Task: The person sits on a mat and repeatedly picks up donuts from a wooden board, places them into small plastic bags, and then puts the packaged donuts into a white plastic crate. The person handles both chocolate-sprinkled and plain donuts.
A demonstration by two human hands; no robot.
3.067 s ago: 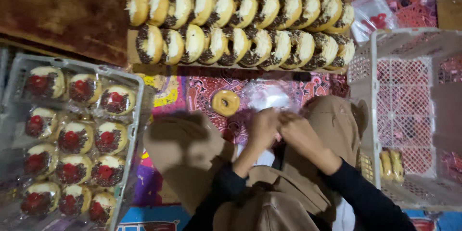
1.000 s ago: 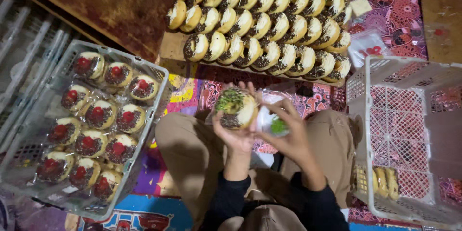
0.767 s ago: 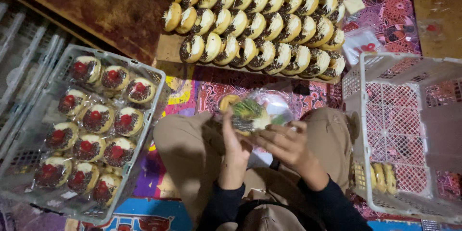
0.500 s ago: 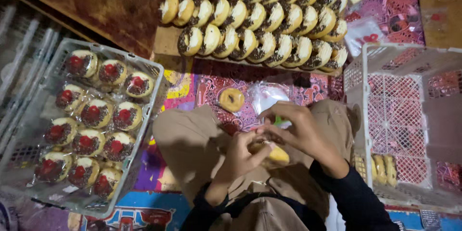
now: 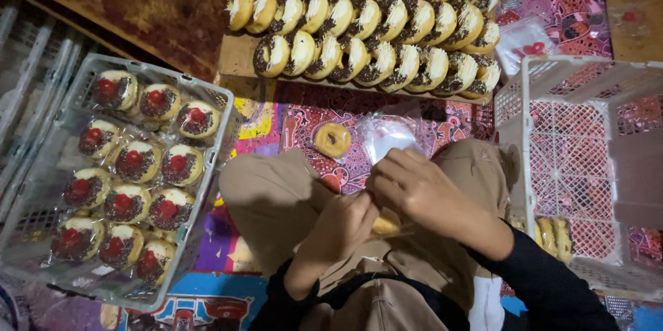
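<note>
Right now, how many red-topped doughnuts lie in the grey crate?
12 doughnuts, in four rows of three inside the grey crate; more may lie hidden beneath.

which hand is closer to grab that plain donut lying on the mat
Left, probably. The plain donut lies up and left of both hands. The left hand is on that side; the right hand would have to cross over it.

A yellowish doughnut (image 5: 387,224) sits low over the lap, mostly hidden, only its pale edge showing between the two hands. Thin clear plastic wrap (image 5: 404,231) creases around it, catching a little light along its right side.
</note>
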